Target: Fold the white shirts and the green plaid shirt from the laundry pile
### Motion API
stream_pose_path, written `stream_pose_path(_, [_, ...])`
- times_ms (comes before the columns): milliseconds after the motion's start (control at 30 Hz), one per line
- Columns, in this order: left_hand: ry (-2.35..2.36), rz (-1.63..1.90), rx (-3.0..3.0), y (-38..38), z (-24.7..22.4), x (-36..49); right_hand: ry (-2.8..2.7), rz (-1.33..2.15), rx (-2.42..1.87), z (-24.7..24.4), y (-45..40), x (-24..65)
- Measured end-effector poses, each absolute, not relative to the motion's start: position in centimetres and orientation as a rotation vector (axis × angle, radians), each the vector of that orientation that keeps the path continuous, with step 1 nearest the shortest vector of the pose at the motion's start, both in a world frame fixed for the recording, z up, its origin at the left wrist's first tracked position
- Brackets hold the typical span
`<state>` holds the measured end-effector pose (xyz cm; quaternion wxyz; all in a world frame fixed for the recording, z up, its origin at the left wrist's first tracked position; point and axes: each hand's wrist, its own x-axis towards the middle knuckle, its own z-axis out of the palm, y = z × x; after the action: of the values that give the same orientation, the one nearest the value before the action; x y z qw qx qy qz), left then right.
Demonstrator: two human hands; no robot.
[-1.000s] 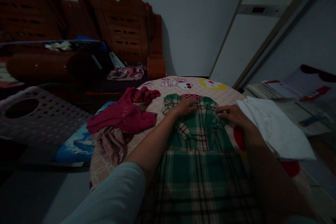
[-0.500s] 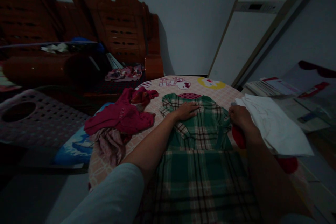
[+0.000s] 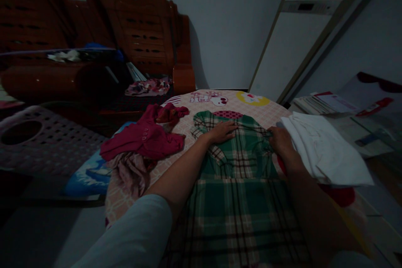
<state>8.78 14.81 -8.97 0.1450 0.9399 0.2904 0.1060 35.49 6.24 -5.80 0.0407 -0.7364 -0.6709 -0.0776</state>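
A green plaid dress (image 3: 241,209) lies spread on the round table, its collar end away from me. My left hand (image 3: 222,131) rests flat on the upper left of its chest, fingers stretched out. At the dress's right shoulder, my right hand (image 3: 280,140) pinches the sleeve edge between closed fingers. Just right of that hand lies a folded white garment (image 3: 333,150). To the left is a crumpled magenta garment (image 3: 144,139), with a dusty-pink cloth (image 3: 132,171) partly beneath it.
The tablecloth (image 3: 193,123) is pink with cartoon prints. Left of the table are a pale woven plastic basket (image 3: 56,146) and a blue printed bag (image 3: 89,176). A carved wooden bench (image 3: 141,37) stands behind. Papers (image 3: 326,104) lie on a surface at right.
My right hand has moved slightly left, drawing the dress's right sleeve inward toward the chest. My left hand stays in place on the dress.
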Motion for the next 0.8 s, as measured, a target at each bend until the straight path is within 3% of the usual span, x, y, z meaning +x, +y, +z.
stream_pose_path(200, [0.938, 0.559, 2.475, 16.5, -6.5, 6.0, -2.085, -0.039, -1.841, -1.7, 4.7, 34.1])
stream_pose_path(400, [1.686, 0.816, 2.072, 17.9, -5.1, 0.7, -2.300, 0.580, -1.164, 1.5, 2.0, 28.0])
stream_pose_path(533, [1.988, 0.703, 2.004, 17.7, -5.5, -1.1, -2.479, 0.612, -0.939, -1.4, 1.6, 23.5])
stream_pose_path(800, [1.925, 0.549, 1.957, 17.9, -5.8, -1.7, -2.725, 0.342, -1.041, -5.6, 1.0, 20.4])
